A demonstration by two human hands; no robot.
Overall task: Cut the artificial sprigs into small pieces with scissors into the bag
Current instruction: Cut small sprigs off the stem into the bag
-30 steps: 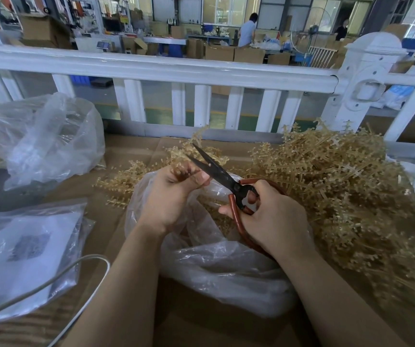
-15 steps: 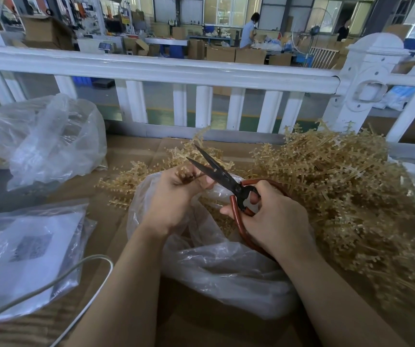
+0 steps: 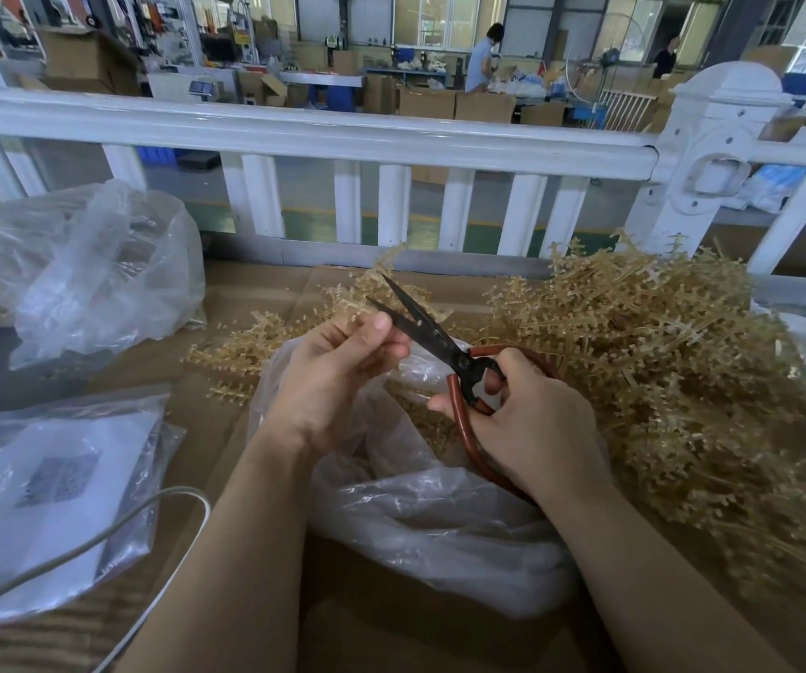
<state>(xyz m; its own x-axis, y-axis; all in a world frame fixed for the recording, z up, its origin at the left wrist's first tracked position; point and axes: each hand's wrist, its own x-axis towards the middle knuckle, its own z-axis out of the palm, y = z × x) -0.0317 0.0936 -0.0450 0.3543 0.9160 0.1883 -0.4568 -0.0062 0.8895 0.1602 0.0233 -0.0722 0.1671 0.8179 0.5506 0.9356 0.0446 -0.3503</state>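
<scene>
Person, seen from the head camera: two forearms and two hands.

Left hand (image 3: 330, 376): bare, no glove, no ring or watch visible. Short, unpainted thumbnail.

Right hand (image 3: 534, 429): bare, no glove, no ring or wristband visible.

Forearms: both uncovered from wrist to the bottom edge of the frame; no sleeve or cuff in view. No jewellery, tape or markings can be made out on either arm.

head cam | worn on person's head | faces forward and down, wide-angle | close above tabletop (image 3: 255, 303) | white railing (image 3: 294, 133) and workshop hall beyond | single view
</scene>
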